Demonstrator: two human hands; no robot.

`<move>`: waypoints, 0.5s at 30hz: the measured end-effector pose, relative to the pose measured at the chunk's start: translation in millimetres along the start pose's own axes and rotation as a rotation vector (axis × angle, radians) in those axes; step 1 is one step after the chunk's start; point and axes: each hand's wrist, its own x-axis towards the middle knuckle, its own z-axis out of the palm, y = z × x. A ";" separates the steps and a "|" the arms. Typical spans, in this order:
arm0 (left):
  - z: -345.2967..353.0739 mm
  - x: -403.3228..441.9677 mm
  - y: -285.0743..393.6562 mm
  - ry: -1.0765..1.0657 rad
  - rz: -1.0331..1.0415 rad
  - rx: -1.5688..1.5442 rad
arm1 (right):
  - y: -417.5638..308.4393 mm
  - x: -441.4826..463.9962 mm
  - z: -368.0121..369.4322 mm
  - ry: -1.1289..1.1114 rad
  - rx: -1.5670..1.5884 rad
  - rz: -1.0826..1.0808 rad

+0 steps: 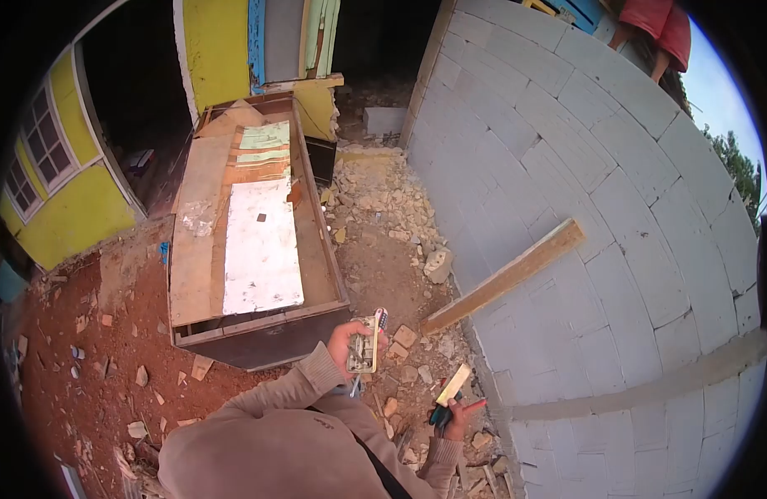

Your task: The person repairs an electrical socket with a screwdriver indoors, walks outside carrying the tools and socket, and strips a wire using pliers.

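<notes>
While my left hand (345, 344) grips a case (363, 351) mid-frame, my right hand (457, 423), clutching too much, could drop its red stick (476, 406).

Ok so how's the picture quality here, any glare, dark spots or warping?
In the head view, wide-angle distortion bows the block wall, and black vignetting rounds the corners; in the head view, the white sheet looks glaringly bright, while the doorway beside the wall sinks into near-black shadow; also in the head view, the left hand's small item lacks fine detail.
</notes>
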 end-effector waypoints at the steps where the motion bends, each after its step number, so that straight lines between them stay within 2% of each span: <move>1: 1.0 2.6 -1.3 0.037 0.003 -0.032 | -22.8 18.0 7.2 -0.119 -0.041 0.121; 3: 3.3 16.4 4.4 -0.016 0.052 -0.043 | -46.4 50.3 31.3 -0.169 -0.067 0.142; 4: 2.2 24.5 6.9 0.123 0.069 -0.050 | -52.3 69.3 41.5 -0.211 -0.069 0.129; 7: 0.7 53.6 16.4 0.140 0.182 -0.086 | -58.2 125.9 64.6 -0.327 -0.125 0.159; 11: -13.9 100.5 32.4 0.173 0.232 -0.144 | -38.3 202.4 80.1 -0.409 -0.188 0.267; 13: -15.9 133.0 51.9 0.175 0.254 -0.195 | -32.8 242.2 107.7 -0.428 -0.321 0.277; 15: -12.2 167.6 76.7 0.241 0.325 -0.183 | -10.4 291.3 129.9 -0.393 -0.278 0.273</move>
